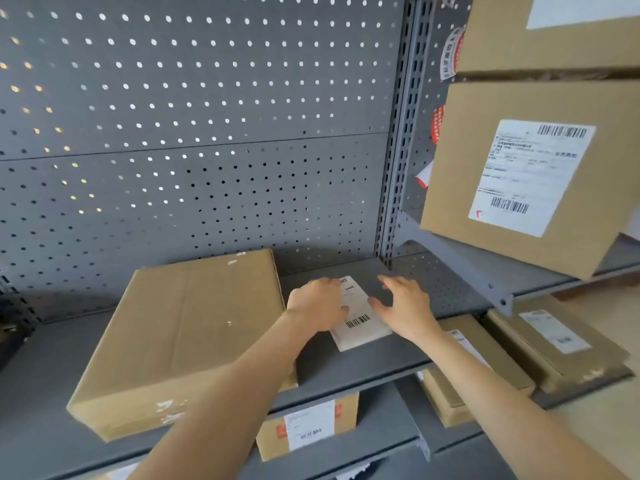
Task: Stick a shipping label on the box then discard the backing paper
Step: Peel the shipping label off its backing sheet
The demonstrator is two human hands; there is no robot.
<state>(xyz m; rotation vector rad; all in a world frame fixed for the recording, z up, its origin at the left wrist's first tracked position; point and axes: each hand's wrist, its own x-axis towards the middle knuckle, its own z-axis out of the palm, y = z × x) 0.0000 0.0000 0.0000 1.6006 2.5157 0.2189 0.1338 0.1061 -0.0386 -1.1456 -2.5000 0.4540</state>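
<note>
The labels (360,315) lie as a small white stack on the grey shelf (346,368), just right of the box (180,341), which has a bare top and no label yet. My left hand (317,303) rests flat on the left part of the stack, fingers spread, gripping nothing that I can see. My right hand (403,306) is open at the right edge of the stack, thumb near the paper, and also holds nothing.

I think one label is very light and thin, it bends easily, and the backing is smooth, so it can slip. The best place to take it is a free corner near the barcode, with my left hand pressing the stack down. The box looks stiff, with a flat top good for pressing.
</note>
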